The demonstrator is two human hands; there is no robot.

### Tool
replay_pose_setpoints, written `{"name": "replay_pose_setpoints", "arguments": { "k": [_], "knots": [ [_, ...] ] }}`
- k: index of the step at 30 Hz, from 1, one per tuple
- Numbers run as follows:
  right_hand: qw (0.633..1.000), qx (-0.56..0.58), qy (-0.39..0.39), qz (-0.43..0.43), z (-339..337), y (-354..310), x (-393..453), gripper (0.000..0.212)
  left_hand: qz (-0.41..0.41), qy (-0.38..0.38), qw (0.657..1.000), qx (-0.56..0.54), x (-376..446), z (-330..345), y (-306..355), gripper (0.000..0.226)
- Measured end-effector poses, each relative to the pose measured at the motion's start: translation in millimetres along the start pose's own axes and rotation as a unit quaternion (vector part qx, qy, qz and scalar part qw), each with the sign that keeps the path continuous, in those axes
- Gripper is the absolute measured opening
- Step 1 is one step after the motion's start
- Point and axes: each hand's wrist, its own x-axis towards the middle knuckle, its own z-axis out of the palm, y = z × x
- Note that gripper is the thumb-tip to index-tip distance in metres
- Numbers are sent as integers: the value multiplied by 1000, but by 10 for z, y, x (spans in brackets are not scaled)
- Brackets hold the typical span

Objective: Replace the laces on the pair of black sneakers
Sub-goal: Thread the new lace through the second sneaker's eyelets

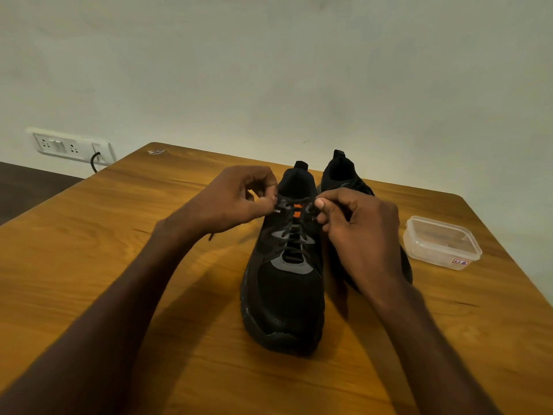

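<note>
Two black sneakers stand side by side on the wooden table [119, 265], toes toward me. The near sneaker [284, 295] has grey panels, an orange tab and a black lace [294, 238] crossed through its eyelets. My left hand [236, 199] pinches the lace at the top left eyelet. My right hand [356, 226] pinches the lace at the top right. The second sneaker [341, 175] stands behind my right hand and is partly hidden by it.
A clear lidded plastic box [441, 242] with a small label sits on the table to the right of the shoes. A wall socket strip [71, 146] with a black cable is at the far left. The table's far edge meets a pale wall.
</note>
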Motion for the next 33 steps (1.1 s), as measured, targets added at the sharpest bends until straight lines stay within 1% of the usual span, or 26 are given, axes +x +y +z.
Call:
{"name": "replay_pose_setpoints", "arguments": {
  "k": [3, 5, 7, 9, 12, 15, 17, 22, 24, 26, 28, 29, 31, 33],
  "knots": [
    [999, -36, 21, 5, -35, 32, 14, 12, -23, 21, 999, 15, -8, -58, -35, 11],
    [998, -59, 14, 15, -24, 47, 15, 12, -40, 14, 998, 37, -21, -71, -70, 12],
    [998, -64, 2, 23, -5, 50, 18, 12, -49, 0, 999, 22, -25, -64, -87, 10],
    [999, -46, -6, 29, -3, 38, 27, 18, -40, -14, 999, 2, -25, -54, -78, 13],
    [999, -39, -28, 19, -17, 3, 29, 25, -9, 1, 1000, 15, 4, -9, -16, 13],
    [997, -58, -41, 1, -3, -15, 16, 17, 24, 20, 999, 33, 41, 96, 51, 6],
    [997, -67, -38, 6, -3, -6, 16, 13, 25, 24, 998, 49, 51, 137, 48, 5],
    [996, -79, -21, 23, -9, 42, 25, 8, 14, -6, 996, 88, 36, 84, 2, 12],
    [997, -71, -27, 30, -2, 37, 24, 8, -4, 1, 997, 79, 32, 80, -1, 16],
    [997, -24, -33, 59, -23, 13, 34, 12, -13, 24, 999, 36, 36, 92, 40, 19],
    [989, 75, -47, 116, -58, -20, 48, 21, -15, 50, 998, -27, 45, 118, 117, 20],
    [978, 131, -58, 149, -69, -42, 50, 24, -16, 59, 996, -66, 49, 137, 153, 19],
    [942, 251, -85, 206, -78, -93, 46, 29, -21, 76, 985, -155, 65, 203, 191, 20],
    [892, 367, -104, 242, -78, -141, 44, 33, -43, 94, 966, -237, 73, 280, 207, 18]
  ]
}}
